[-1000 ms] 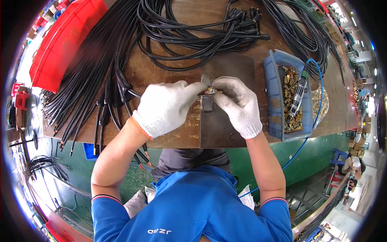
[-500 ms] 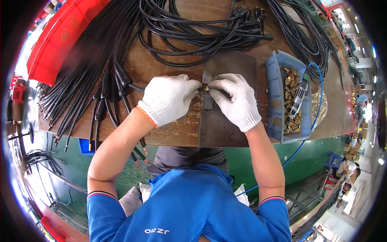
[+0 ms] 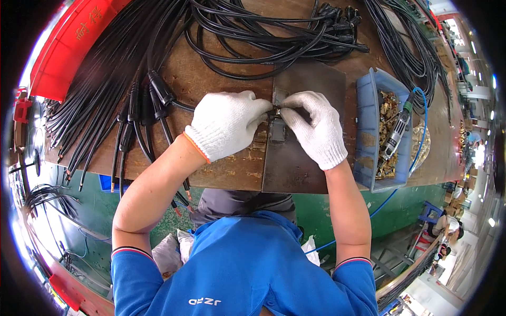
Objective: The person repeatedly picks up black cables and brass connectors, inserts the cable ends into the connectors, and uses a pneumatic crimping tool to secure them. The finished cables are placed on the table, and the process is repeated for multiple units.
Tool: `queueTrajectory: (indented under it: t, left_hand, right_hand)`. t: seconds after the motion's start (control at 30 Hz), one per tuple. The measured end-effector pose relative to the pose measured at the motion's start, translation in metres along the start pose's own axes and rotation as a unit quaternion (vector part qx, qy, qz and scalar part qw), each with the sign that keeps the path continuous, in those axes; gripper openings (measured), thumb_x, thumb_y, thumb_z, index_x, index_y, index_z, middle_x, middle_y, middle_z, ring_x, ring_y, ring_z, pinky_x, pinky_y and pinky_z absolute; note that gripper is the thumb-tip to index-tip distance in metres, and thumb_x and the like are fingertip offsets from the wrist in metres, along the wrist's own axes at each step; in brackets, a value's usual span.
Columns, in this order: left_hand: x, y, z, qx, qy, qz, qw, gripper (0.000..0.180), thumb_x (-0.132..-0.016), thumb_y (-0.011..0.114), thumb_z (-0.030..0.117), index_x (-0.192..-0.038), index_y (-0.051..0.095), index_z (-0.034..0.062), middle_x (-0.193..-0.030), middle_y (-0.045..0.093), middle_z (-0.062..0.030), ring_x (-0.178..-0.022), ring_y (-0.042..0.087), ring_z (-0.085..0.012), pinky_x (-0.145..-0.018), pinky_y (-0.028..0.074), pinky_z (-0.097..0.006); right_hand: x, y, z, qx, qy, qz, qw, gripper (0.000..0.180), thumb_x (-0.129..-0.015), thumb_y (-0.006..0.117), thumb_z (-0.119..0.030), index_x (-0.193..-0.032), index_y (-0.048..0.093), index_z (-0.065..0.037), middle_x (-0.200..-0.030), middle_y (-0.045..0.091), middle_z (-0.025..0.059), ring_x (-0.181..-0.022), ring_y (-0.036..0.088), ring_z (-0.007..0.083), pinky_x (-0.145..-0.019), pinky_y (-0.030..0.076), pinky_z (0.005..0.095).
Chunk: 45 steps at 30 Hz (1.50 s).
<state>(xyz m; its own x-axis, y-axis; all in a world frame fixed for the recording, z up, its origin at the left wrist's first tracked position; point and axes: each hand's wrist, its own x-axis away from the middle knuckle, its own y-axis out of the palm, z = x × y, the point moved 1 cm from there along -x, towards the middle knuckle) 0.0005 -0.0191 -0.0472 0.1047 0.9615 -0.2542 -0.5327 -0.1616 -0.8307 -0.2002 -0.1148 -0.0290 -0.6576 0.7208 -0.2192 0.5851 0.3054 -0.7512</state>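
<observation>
Both my hands wear white knitted gloves and meet fingertip to fingertip over a dark metal plate [image 3: 305, 163] on the bench. My left hand [image 3: 227, 125] is closed round a black cable [image 3: 183, 106], which enters the glove from the left. Between the two sets of fingertips shows a small brass-coloured fitting [image 3: 275, 111], mostly covered. My right hand [image 3: 316, 126] pinches it from the right with thumb and forefinger. How far the cable end sits in the fitting is hidden.
A blue bin [image 3: 366, 139] of brass parts stands at right, with an air tool [image 3: 396, 129] and its blue hose [image 3: 423, 118] on top. Bundled black cables [image 3: 116, 79] fill the left, near a red crate [image 3: 68, 47]. Coiled cables [image 3: 253, 31] lie at the back.
The whole view has shifted slightly. My hands stay together at the fitting in nearly the same pinch, with only a small movement of the fingers.
</observation>
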Motion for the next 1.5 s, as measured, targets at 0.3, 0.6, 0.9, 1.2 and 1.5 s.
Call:
queueTrajectory:
  t: [0.3,0.6,0.9,1.2,1.5]
  left_hand:
    - [0.003,0.001,-0.003,-0.019,-0.004,0.0,1.0,0.019,-0.097,0.071,0.021,-0.114,0.077,0.015,-0.09,0.071,-0.0117,-0.081,0.073,-0.0363,-0.071,0.058,-0.047]
    - [-0.002,0.0,-0.001,0.004,0.013,0.014,1.0,0.018,-0.096,0.071,0.02,-0.112,0.077,0.0132,-0.092,0.072,-0.0124,-0.083,0.072,-0.0369,-0.072,0.058,-0.047]
    - [-0.003,0.001,-0.001,-0.009,0.014,0.011,1.0,0.019,-0.097,0.071,0.021,-0.113,0.078,0.0133,-0.092,0.072,-0.0129,-0.084,0.072,-0.0371,-0.073,0.058,-0.047]
    - [-0.002,0.001,-0.003,-0.02,0.027,0.016,0.999,0.019,-0.097,0.071,0.021,-0.113,0.078,0.0136,-0.092,0.072,-0.0128,-0.084,0.073,-0.0369,-0.073,0.058,-0.047]
    - [-0.005,-0.002,0.002,-0.015,0.007,-0.011,1.0,0.02,-0.096,0.071,0.02,-0.114,0.078,0.0138,-0.092,0.071,-0.0134,-0.083,0.073,-0.0374,-0.071,0.058,-0.047]
  right_hand:
    - [0.016,-0.046,-0.007,0.033,0.037,0.076,0.996,0.017,-0.095,0.078,-0.019,-0.108,0.079,-0.008,-0.108,0.078,0.0129,-0.104,0.073,0.0334,-0.095,0.057,0.0422]
    - [0.079,-0.167,0.118,0.314,0.345,0.128,0.875,0.08,-0.091,0.078,-0.045,-0.159,0.048,-0.015,-0.128,0.074,0.0239,-0.118,0.07,0.0469,-0.102,0.052,0.0535]
    - [0.084,-0.197,0.123,-0.042,0.264,0.337,0.902,0.054,-0.092,0.077,-0.021,-0.138,0.059,0.0,-0.101,0.068,0.0083,-0.074,0.065,0.022,-0.065,0.052,0.0324]
    - [-0.006,-0.139,0.011,-0.644,0.005,0.243,0.726,0.018,-0.101,0.068,-0.02,-0.11,0.068,-0.005,-0.101,0.07,0.0124,-0.084,0.064,0.0208,-0.079,0.056,0.0425]
    - [-0.031,-0.033,-0.006,-0.655,-0.014,0.127,0.744,0.025,-0.1,0.064,-0.01,-0.125,0.063,-0.011,-0.111,0.073,0.0151,-0.086,0.069,0.0248,-0.08,0.058,0.0456]
